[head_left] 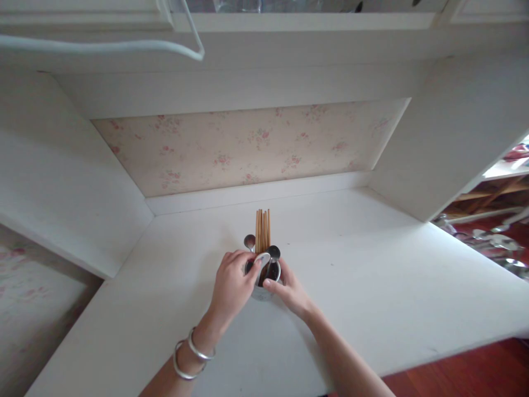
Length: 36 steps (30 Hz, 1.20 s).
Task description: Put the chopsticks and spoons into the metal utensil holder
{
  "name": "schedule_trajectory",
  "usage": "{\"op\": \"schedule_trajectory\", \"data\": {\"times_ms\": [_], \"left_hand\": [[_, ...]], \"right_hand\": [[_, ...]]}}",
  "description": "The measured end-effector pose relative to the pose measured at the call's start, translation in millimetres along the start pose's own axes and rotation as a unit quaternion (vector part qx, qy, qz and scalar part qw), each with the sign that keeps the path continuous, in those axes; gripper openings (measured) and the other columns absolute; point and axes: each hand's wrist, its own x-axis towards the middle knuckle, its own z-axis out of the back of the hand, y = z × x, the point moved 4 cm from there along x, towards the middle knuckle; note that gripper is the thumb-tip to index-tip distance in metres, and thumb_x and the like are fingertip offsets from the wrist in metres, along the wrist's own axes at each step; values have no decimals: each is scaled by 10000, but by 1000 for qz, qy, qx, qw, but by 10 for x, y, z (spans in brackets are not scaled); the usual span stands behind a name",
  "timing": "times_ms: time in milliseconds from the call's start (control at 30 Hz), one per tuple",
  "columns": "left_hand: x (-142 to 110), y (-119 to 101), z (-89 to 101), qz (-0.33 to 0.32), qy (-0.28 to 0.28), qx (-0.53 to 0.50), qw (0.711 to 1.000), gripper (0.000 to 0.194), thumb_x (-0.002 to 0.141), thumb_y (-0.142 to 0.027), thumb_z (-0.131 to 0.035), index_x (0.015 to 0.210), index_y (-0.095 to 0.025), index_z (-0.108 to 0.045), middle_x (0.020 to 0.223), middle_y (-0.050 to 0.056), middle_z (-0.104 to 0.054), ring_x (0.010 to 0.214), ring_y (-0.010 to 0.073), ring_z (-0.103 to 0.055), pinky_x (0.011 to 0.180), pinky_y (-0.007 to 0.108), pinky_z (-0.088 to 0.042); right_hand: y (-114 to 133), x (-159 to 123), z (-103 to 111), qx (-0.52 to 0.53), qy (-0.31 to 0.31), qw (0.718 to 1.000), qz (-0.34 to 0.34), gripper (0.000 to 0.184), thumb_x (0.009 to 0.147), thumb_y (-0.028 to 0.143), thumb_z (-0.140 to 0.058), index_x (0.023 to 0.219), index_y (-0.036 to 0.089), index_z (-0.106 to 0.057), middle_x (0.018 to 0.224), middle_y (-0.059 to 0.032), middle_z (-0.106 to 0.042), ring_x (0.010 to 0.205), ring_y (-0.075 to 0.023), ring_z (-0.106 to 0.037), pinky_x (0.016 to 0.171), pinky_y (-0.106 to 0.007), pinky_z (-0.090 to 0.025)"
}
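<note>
A round utensil holder [263, 294] stands on the white counter in front of me. Wooden chopsticks [263, 230] rise from its back. One metal spoon [249, 241] leans out at the left, and a darker round-headed metal spoon [274, 252] sticks up at the right. Between the thumb and fingers of my left hand [236, 277] is a white spoon [263, 258], held at the holder's mouth; its lower part is hidden. My right hand [289, 288] wraps around the holder's right side, thumb at the rim.
The white counter [372, 264] reaches back to a floral-papered wall [256, 144] between two white side panels. A white cable or rod [103, 45] hangs at upper left beneath the cabinet. Metal kitchenware [496, 240] lies lower down at the right, beyond the counter edge.
</note>
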Motion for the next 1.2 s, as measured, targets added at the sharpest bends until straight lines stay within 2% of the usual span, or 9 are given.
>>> {"op": "schedule_trajectory", "data": {"times_ms": [233, 367, 467, 567, 633, 767, 1033, 1100, 1200], "left_hand": [[-40, 69, -20, 15, 4, -41, 999, 196, 876, -338, -552, 958, -211, -677, 978, 63, -588, 945, 209, -575, 872, 347, -463], [-82, 157, 20, 37, 9, -113, 993, 260, 860, -394, -582, 1034, -208, -631, 999, 53, -567, 794, 160, -541, 752, 296, -467], [-135, 323, 28, 97, 12, -206, 974, 336, 856, -460, -577, 1066, -198, -580, 840, -1, -525, 645, 116, -467, 632, 248, -426], [-205, 531, -30, 162, 59, -288, 942, 374, 866, -507, -536, 1069, -194, -535, 713, -51, -453, 581, 98, -416, 555, 219, -359], [-258, 662, -82, 192, 96, -306, 927, 402, 858, -533, -526, 1075, -195, -532, 674, -66, -424, 552, 94, -386, 521, 214, -316], [-347, 864, -171, 230, 145, -300, 914, 433, 822, -569, -535, 1007, -180, -573, 594, -85, -336, 525, 98, -328, 497, 224, -246], [-381, 924, -197, 203, 195, -295, 913, 423, 823, -558, -527, 950, -164, -613, 594, -69, -367, 546, 108, -340, 517, 239, -246], [-388, 934, -192, 193, 194, -294, 916, 403, 833, -536, -525, 946, -161, -619, 595, -68, -371, 553, 111, -349, 523, 241, -255], [-398, 953, -194, 184, 192, -297, 917, 371, 853, -503, -513, 948, -161, -622, 599, -67, -373, 556, 111, -352, 526, 242, -259]], "right_hand": [[23, -10, -4, 2, 9, 1000, 5, 654, 743, 490, -754, 1305, 248, -523, 1296, -74, -597, 1229, -324, -504, 1050, -477, -364], [0, -17, -32, -35, 20, 999, 4, 800, 620, 414, -859, 1317, 259, -498, 1289, -74, -595, 1207, -318, -525, 1039, -472, -382], [-70, -24, -39, -75, -11, 997, -16, 800, 552, 345, -897, 1253, 255, -522, 1194, -59, -633, 1122, -310, -571, 972, -465, -438], [-103, -26, -26, -69, -24, 997, -22, 699, 606, 338, -862, 1217, 248, -534, 1144, -57, -651, 1053, -300, -589, 911, -458, -467], [-78, -3, 44, -58, -30, 998, -18, 655, 642, 340, -837, 1216, 255, -533, 1131, -53, -656, 1026, -288, -591, 899, -446, -469], [21, 151, 449, -54, -83, 995, -29, 681, 619, 289, -839, 1223, 249, -526, 1124, -43, -658, 1016, -272, -598, 898, -423, -465], [73, 598, 1688, -77, -226, 970, -37, 622, 517, 204, -819, 1093, 223, -586, 1005, -42, -691, 930, -248, -636, 842, -386, -483], [40, 656, 1909, -89, -250, 964, -32, 625, 495, 201, -827, 1073, 224, -590, 997, -30, -693, 922, -239, -638, 840, -382, -484], [-35, 697, 2116, -99, -268, 958, -35, 615, 467, 187, -838, 1036, 217, -604, 971, -19, -696, 906, -227, -639, 836, -367, -485]]}}
